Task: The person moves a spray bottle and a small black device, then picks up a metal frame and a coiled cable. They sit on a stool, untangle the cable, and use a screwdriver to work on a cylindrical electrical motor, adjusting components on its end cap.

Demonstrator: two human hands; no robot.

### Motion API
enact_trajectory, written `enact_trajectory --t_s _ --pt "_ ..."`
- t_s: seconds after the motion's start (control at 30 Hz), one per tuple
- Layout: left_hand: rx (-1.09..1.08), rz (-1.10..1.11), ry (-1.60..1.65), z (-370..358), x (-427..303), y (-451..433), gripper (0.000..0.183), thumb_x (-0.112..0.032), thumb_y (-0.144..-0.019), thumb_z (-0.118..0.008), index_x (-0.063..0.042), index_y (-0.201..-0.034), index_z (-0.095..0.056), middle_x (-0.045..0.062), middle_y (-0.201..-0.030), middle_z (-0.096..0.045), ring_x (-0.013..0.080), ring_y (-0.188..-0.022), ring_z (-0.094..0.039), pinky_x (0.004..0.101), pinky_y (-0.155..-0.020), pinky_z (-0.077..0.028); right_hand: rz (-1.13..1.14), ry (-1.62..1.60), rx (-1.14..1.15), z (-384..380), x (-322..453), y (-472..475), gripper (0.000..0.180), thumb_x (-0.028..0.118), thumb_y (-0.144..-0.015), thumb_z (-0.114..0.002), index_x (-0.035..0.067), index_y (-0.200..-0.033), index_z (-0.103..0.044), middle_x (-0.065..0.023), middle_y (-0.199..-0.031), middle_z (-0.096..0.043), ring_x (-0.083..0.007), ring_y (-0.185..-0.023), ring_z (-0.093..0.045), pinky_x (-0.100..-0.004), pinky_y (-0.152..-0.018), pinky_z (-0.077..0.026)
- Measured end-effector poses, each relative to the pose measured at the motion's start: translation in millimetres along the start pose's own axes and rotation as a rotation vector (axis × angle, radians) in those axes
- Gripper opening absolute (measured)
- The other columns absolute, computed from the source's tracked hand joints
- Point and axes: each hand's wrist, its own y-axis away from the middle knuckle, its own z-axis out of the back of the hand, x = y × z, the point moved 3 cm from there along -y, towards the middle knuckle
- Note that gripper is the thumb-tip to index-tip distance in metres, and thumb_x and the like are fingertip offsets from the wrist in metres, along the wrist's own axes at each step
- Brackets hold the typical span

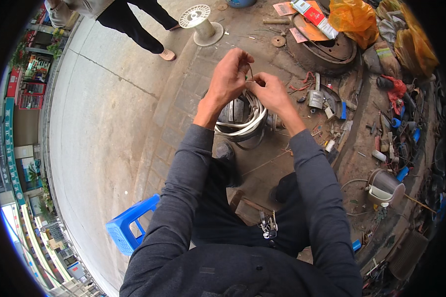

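Observation:
Both hands meet above a metal machine body (233, 111), which looks like an electric motor or pump. Loops of white and grey cable (259, 118) lie coiled over it. My left hand (227, 77) has its fingers curled around a thin wire (251, 73) that rises between the hands. Just right of it, my right hand (271, 92) pinches the cable end at the top of the coil. The fingertips partly hide where the wire and cable meet. My shoe (225, 150) is beside the machine's near side.
An empty cable spool (204, 29) stands ahead, near another person's legs (133, 28). A rusty wheel rim (329, 55) is at the far right. Scrap and a metal pot (386, 187) litter the right side. A blue plastic stool (132, 224) sits left; a hammer (238, 200) lies between my legs.

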Motion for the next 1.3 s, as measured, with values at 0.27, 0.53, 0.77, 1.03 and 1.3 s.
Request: enact_trajectory --t_s 0.27,0.53,0.77,1.03,1.3 --pt "0.304 0.230 -0.132 4.9 21.6 4.4 0.026 -0.006 -0.092 -0.060 0.000 -0.117 -0.066 0.016 -0.105 -0.071 0.0242 -0.097 -0.068 0.0375 -0.086 -0.052 0.004 -0.231 0.012 -9.0 -11.9 -4.7 0.023 0.016 -0.089 -0.068 -0.001 -0.105 -0.072 -0.0094 -0.080 -0.072 -0.0142 -0.074 -0.066 -0.0312 -0.069 -0.052" --pt "0.017 0.276 -0.203 19.2 22.9 4.1 0.018 -0.012 -0.091 -0.065 0.002 -0.101 -0.068 0.014 -0.087 -0.072 0.0209 -0.078 -0.067 0.0349 -0.073 -0.053 0.014 -0.293 0.045 -4.6 -15.9 -4.0 0.022 0.012 -0.093 -0.063 -0.003 -0.107 -0.071 -0.0079 -0.088 -0.072 -0.0105 -0.078 -0.064 -0.0281 -0.070 -0.052" --pt "0.105 0.638 0.397 20.6 16.4 5.6 0.016 -0.011 -0.094 -0.066 0.001 -0.104 -0.063 0.005 -0.080 -0.065 0.0101 -0.064 -0.063 0.0236 -0.057 -0.051 -0.107 -0.381 0.181 11.6 -15.1 5.3 0.025 0.011 -0.095 -0.060 -0.003 -0.114 -0.068 -0.0051 -0.092 -0.071 -0.0111 -0.078 -0.064 -0.0284 -0.069 -0.053" --pt "-0.056 0.530 0.657 10.8 14.8 1.6 0.038 -0.006 -0.093 -0.066 0.005 -0.126 -0.051 0.010 -0.099 -0.066 0.0180 -0.087 -0.069 0.0286 -0.076 -0.058 -0.264 -0.434 0.298 18.4 -16.3 17.3 0.023 0.011 -0.098 -0.057 0.000 -0.116 -0.066 0.0034 -0.081 -0.063 -0.0033 -0.064 -0.051 -0.0198 -0.054 -0.038" --pt "-0.012 0.364 0.068 1.8 18.2 3.7 0.022 -0.009 -0.088 -0.068 0.003 -0.105 -0.066 0.005 -0.090 -0.069 0.0108 -0.082 -0.065 0.0271 -0.075 -0.053 -0.199 -0.330 0.184 17.6 -25.4 12.1 0.021 0.011 -0.098 -0.059 0.000 -0.114 -0.067 0.0031 -0.080 -0.063 -0.0037 -0.058 -0.048 -0.0210 -0.051 -0.038"
